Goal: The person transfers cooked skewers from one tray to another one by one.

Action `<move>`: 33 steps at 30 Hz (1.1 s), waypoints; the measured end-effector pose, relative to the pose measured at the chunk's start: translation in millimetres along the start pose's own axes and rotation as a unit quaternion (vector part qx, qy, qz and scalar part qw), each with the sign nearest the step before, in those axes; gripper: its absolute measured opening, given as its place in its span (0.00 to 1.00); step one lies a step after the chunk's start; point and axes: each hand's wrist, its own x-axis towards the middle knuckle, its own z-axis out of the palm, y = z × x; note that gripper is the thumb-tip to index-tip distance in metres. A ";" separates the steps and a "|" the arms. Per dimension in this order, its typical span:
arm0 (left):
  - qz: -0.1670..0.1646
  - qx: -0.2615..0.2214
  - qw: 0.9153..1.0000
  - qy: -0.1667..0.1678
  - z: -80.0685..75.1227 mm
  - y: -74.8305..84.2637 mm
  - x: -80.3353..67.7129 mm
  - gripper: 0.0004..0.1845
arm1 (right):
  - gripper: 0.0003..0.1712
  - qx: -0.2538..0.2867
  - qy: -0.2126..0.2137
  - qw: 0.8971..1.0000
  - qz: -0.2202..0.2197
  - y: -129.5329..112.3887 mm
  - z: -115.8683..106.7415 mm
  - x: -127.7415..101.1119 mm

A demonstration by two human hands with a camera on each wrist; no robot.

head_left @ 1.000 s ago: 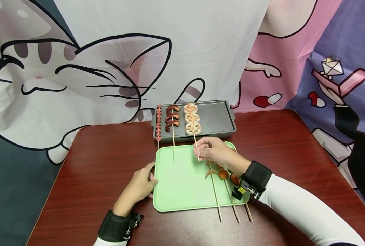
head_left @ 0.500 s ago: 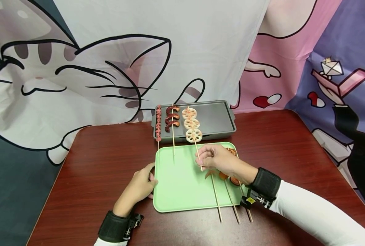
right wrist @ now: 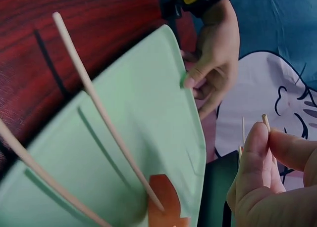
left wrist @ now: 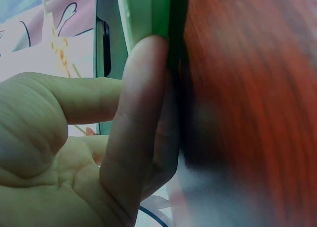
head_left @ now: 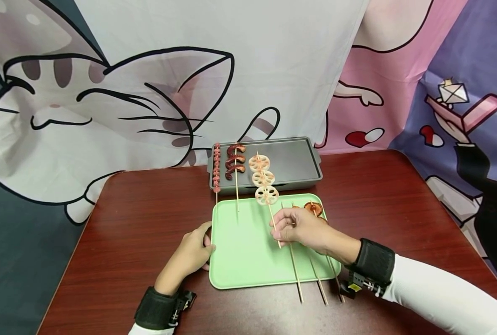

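Observation:
My right hand (head_left: 298,226) pinches the bare stick end of a lotus root skewer (head_left: 267,195) between thumb and fingertips. Three pale slices with holes sit on it; the skewer slants over the back of the light green tray (head_left: 248,265), its tip overlapping the grey grill pan (head_left: 292,160). In the right wrist view only the stick's end (right wrist: 266,122) pokes out above the fingertips. My left hand (head_left: 194,247) holds the tray's left edge, thumb on the rim and fingers beneath. From the left wrist, those fingers (left wrist: 141,103) press up against the tray's side (left wrist: 143,14).
On the pan's left lie a skewer of small pink pieces (head_left: 217,167) and one of dark red curled pieces (head_left: 235,160). Several skewers, one with brown round slices (head_left: 313,208), lie on the tray's right side, sticks overhanging the front of the wooden table (head_left: 148,204).
My right hand has drawn the lotus root skewer back toward me and slightly right, off the pan and over the green tray. The left hand stays on the tray's edge.

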 end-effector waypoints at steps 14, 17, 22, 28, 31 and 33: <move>-0.001 0.004 1.000 -0.002 -0.1 -1.3 0.5 0.34 | 0.13 0.016 -0.011 1.000 0.014 14.1 8.8 -21.2; -0.001 0.005 1.000 -0.001 0.0 -0.8 0.6 0.34 | 0.16 0.019 -0.012 1.000 0.012 16.3 10.1 -26.0; -0.003 0.005 1.000 -0.001 -0.3 -0.6 0.4 0.34 | 0.16 0.013 -0.010 1.000 0.013 18.9 12.7 -32.5; -0.002 0.006 1.000 -0.001 -0.3 -0.7 0.6 0.34 | 0.12 0.020 -0.012 1.000 0.019 22.9 15.7 -40.0; -0.002 0.006 1.000 -0.002 -0.1 -0.7 0.6 0.34 | 0.12 0.025 -0.014 0.999 0.024 25.7 17.8 -43.8; -0.003 0.005 1.000 -0.002 0.0 -0.6 0.4 0.34 | 0.13 0.029 -0.014 0.999 0.030 27.5 19.6 -46.5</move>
